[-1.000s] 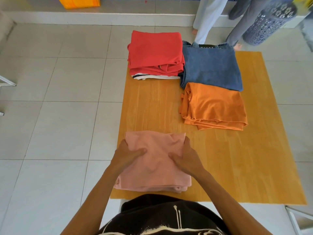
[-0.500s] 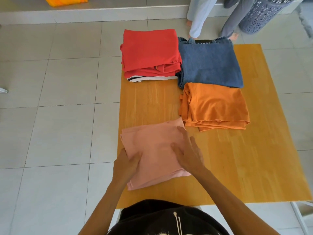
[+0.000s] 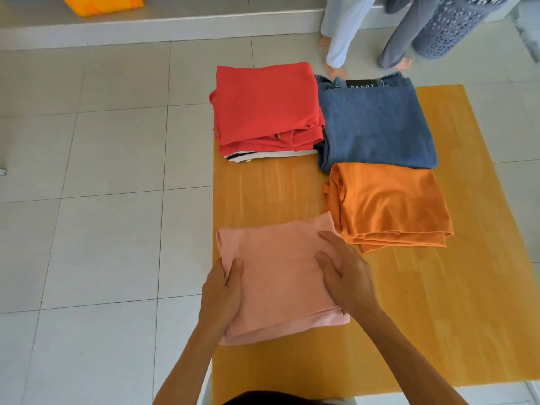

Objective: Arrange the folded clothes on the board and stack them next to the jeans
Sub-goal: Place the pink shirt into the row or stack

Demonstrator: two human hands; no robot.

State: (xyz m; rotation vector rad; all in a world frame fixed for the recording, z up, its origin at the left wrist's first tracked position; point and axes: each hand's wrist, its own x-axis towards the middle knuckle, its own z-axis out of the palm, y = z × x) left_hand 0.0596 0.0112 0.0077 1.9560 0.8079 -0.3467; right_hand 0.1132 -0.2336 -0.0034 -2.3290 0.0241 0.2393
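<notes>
Both hands, left hand (image 3: 222, 290) and right hand (image 3: 347, 279), grip the pink folded garment (image 3: 277, 276), fingers closed on its edges; lifted unevenly, it could unfold.

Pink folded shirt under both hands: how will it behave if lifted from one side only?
The pink shirt is thin, soft cloth in loose layers, so it would likely droop and unfold. Its near edge already splays by the right hand. Probably light. The left hand on the other side suggests a two-sided grip suits it.
</notes>
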